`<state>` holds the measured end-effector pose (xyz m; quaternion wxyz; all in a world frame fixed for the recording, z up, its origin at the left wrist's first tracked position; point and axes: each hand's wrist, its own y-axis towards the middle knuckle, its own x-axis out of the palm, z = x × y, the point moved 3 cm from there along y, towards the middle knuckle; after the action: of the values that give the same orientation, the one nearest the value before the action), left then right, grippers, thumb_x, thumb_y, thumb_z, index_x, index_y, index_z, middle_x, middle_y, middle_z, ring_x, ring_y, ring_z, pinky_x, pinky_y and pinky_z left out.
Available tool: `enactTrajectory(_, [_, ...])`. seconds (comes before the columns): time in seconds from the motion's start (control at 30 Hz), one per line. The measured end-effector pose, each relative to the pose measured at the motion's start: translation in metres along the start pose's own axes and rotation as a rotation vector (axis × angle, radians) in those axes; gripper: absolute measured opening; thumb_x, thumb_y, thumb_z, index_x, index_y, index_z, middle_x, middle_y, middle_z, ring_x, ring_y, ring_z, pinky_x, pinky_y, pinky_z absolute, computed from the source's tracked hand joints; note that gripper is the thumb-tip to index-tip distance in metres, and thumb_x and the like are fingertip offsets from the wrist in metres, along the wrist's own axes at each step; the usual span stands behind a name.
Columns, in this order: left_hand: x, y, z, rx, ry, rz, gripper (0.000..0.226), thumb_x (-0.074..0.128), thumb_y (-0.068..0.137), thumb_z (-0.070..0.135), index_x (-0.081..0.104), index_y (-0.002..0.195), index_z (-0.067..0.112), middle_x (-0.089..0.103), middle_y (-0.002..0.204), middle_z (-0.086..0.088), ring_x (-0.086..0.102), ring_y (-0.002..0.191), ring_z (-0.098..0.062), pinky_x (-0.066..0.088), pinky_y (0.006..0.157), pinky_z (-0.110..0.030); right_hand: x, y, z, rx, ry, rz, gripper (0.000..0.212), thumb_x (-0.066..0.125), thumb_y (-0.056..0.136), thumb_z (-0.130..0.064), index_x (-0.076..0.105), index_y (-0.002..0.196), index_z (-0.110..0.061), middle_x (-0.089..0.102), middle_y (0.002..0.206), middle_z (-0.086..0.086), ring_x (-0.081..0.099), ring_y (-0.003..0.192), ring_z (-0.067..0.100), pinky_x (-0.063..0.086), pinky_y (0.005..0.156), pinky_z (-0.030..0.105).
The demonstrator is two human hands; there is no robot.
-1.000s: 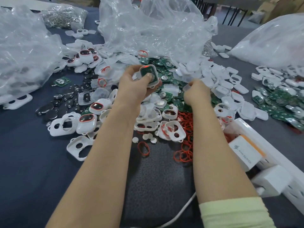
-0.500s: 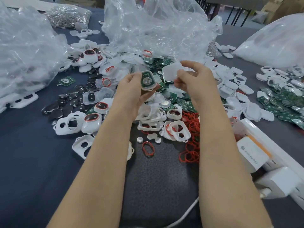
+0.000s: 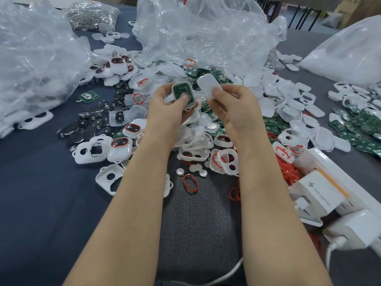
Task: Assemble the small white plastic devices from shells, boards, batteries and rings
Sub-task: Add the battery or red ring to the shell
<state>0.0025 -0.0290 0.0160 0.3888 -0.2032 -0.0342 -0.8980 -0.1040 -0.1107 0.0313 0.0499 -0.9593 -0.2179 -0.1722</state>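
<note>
My left hand [image 3: 167,108] grips a white shell with a green board inside [image 3: 182,92], thumb pressing on the board. Just to its right, my right hand [image 3: 237,106] pinches a flat white cover plate [image 3: 208,85] by its lower edge, held a little apart from the shell. Both hang above a heap of parts: white shells [image 3: 92,151], green boards [image 3: 354,122], dark coin batteries [image 3: 76,135], red rings [image 3: 190,182] and finished units [image 3: 119,148].
Crumpled clear plastic bags [image 3: 195,38] lie at the back and left [image 3: 31,58]. A white bag [image 3: 350,52] sits back right. A white power strip with chargers [image 3: 321,195] runs along the right. A black mat [image 3: 198,223] lies between my forearms.
My right hand picked a white cover plate out of the pile and brought it up beside the shell. My left hand lowered the shell slightly and kept its grip.
</note>
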Motion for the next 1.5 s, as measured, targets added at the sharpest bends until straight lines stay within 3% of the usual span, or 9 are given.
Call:
enactTrajectory(0.23, [0.001,0.001,-0.002,-0.025,-0.053,0.043,0.008,0.046,0.102,0.019,0.054,0.099,0.018,0.065,0.096,-0.009,0.07,0.069,-0.016,0.059,0.067,-0.028,0.001,-0.003,0.003,0.037,-0.004,-0.044,0.009,0.062,0.089,0.003,0.055,0.093,-0.001,0.062,0.091,0.013,0.067,0.071,0.016,0.056,0.064,0.018])
enactTrajectory(0.63, [-0.002,0.001,0.001,-0.02,0.022,0.079,0.011,0.055,0.098,0.014,0.051,0.09,0.021,0.062,0.101,-0.013,0.068,0.071,-0.018,0.059,0.061,-0.027,0.003,-0.004,0.001,-0.074,-0.249,-0.139,0.016,0.058,0.092,0.001,0.06,0.091,-0.014,0.067,0.089,0.003,0.067,0.083,0.015,0.057,0.072,0.023])
enactTrajectory(0.73, [-0.002,0.001,0.002,-0.021,-0.012,0.055,0.009,0.054,0.098,0.016,0.051,0.09,0.02,0.065,0.093,-0.01,0.071,0.065,-0.016,0.06,0.063,-0.028,0.001,-0.004,-0.003,-0.068,-0.268,-0.121,0.019,0.05,0.097,-0.003,0.06,0.092,-0.018,0.062,0.091,0.002,0.065,0.087,0.02,0.058,0.069,0.026])
enactTrajectory(0.83, [-0.001,0.001,0.002,-0.077,-0.047,0.021,0.009,0.047,0.102,0.021,0.053,0.096,0.016,0.066,0.105,-0.018,0.072,0.071,-0.021,0.06,0.066,-0.031,-0.004,-0.004,-0.008,-0.067,-0.288,-0.086,0.014,0.044,0.101,-0.008,0.056,0.1,-0.016,0.055,0.1,0.007,0.065,0.077,0.02,0.056,0.059,0.022])
enactTrajectory(1.03, [0.002,-0.001,0.003,-0.15,-0.032,-0.053,0.014,0.042,0.102,0.014,0.052,0.112,0.01,0.064,0.114,-0.022,0.07,0.086,-0.031,0.06,0.065,-0.03,-0.012,0.0,-0.013,-0.101,-0.29,-0.005,0.016,0.064,0.091,-0.012,0.057,0.103,-0.005,0.063,0.085,0.001,0.066,0.062,0.002,0.054,0.061,0.017])
enactTrajectory(1.1, [0.003,-0.003,0.003,-0.15,-0.009,-0.077,0.015,0.042,0.102,0.011,0.056,0.109,0.011,0.065,0.112,-0.02,0.07,0.084,-0.03,0.06,0.069,-0.031,-0.011,-0.001,-0.014,-0.099,-0.257,-0.052,0.006,0.066,0.089,-0.008,0.063,0.094,-0.008,0.067,0.081,0.0,0.067,0.067,0.003,0.053,0.064,0.016])
enactTrajectory(1.2, [0.004,-0.006,0.003,-0.127,0.051,-0.116,0.02,0.041,0.102,0.01,0.06,0.101,0.015,0.066,0.111,-0.016,0.071,0.082,-0.027,0.059,0.077,-0.034,-0.009,-0.002,-0.017,-0.109,-0.197,-0.196,0.017,0.061,0.089,0.002,0.066,0.094,-0.014,0.071,0.084,-0.002,0.068,0.08,0.006,0.052,0.071,0.016])
enactTrajectory(1.37, [0.006,-0.009,0.003,-0.126,0.131,-0.17,0.023,0.04,0.104,0.015,0.061,0.095,0.02,0.067,0.104,-0.012,0.07,0.075,-0.021,0.06,0.066,-0.027,-0.002,-0.006,-0.022,-0.288,-0.532,-0.256,0.018,0.058,0.092,-0.001,0.064,0.096,-0.017,0.068,0.09,-0.008,0.061,0.076,-0.008,0.045,0.068,0.009])
enactTrajectory(1.5, [0.008,-0.01,0.003,-0.133,0.148,-0.197,0.024,0.038,0.104,0.014,0.061,0.099,0.017,0.065,0.108,-0.016,0.07,0.077,-0.024,0.059,0.061,-0.025,0.004,-0.008,-0.019,-0.307,-0.63,-0.281,0.019,0.055,0.093,-0.001,0.065,0.094,-0.017,0.068,0.092,-0.003,0.063,0.085,0.002,0.05,0.075,0.015])
